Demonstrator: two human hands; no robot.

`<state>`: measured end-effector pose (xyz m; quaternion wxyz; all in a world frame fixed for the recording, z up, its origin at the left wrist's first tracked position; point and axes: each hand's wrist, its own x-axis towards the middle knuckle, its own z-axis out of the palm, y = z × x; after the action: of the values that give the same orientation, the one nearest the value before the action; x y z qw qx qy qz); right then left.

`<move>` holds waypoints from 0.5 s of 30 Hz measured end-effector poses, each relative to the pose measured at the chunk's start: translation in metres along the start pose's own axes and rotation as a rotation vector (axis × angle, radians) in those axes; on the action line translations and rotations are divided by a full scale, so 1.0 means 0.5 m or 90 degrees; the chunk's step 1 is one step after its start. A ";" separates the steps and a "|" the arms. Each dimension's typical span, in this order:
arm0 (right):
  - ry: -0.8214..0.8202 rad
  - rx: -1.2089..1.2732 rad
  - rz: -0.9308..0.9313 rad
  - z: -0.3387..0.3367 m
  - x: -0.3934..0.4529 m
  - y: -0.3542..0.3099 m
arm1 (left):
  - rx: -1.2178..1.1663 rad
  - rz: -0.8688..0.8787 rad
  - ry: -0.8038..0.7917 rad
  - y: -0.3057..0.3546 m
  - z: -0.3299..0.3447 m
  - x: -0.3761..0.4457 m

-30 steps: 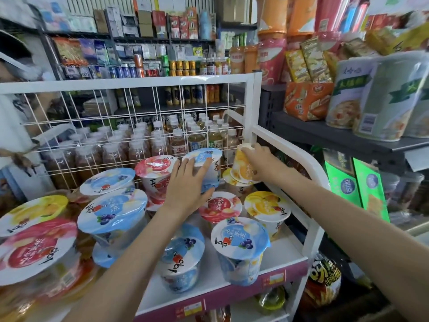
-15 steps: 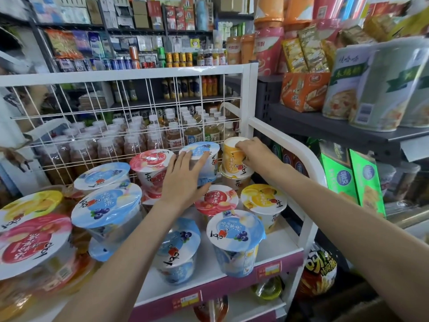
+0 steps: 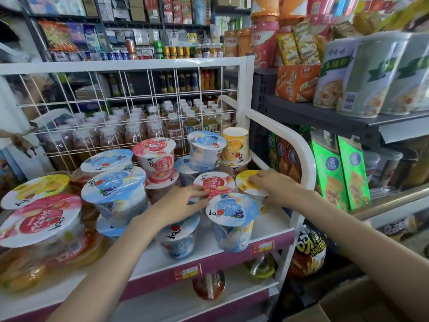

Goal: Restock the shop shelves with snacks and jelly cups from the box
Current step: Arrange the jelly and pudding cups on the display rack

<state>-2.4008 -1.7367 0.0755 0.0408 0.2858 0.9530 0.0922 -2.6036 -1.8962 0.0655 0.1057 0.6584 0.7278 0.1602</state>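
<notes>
The jelly cups stand crowded on the white shelf (image 3: 267, 231), some stacked in two layers. The left hand (image 3: 183, 203) is laid with loosely spread fingers against the rim of the red-lidded cup (image 3: 216, 184); the right hand (image 3: 276, 187) is rested with relaxed fingers on the yellow-lidded cup (image 3: 246, 182). Nothing is pinched.

The cups are judged to be fairly heavy with filling, with thin smooth walls and a foil lid that can be dented. They are best taken around the wall under the rim, not by the lid.

About fifteen cups can be counted: near six blue, four red and four yellow, the hidden ones uncertain.
</notes>
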 end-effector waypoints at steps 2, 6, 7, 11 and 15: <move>0.048 -0.003 0.004 0.008 0.011 -0.010 | 0.011 -0.006 -0.002 0.006 -0.001 -0.007; 0.077 0.085 0.022 0.004 0.019 -0.005 | -0.020 -0.022 0.012 0.024 -0.014 -0.030; 0.106 0.182 0.043 -0.012 0.008 -0.006 | -0.035 -0.026 0.023 0.028 -0.017 -0.041; 0.008 0.600 -0.029 -0.081 -0.063 -0.047 | -0.078 -0.029 -0.016 0.035 -0.030 -0.086; -0.108 0.427 -0.087 -0.069 -0.080 -0.106 | -0.015 -0.034 -0.079 0.040 -0.036 -0.102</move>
<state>-2.4005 -1.8076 0.0999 0.0298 0.2255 0.9403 -0.2531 -2.5861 -1.9467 0.0866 0.1626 0.6463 0.7351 0.1245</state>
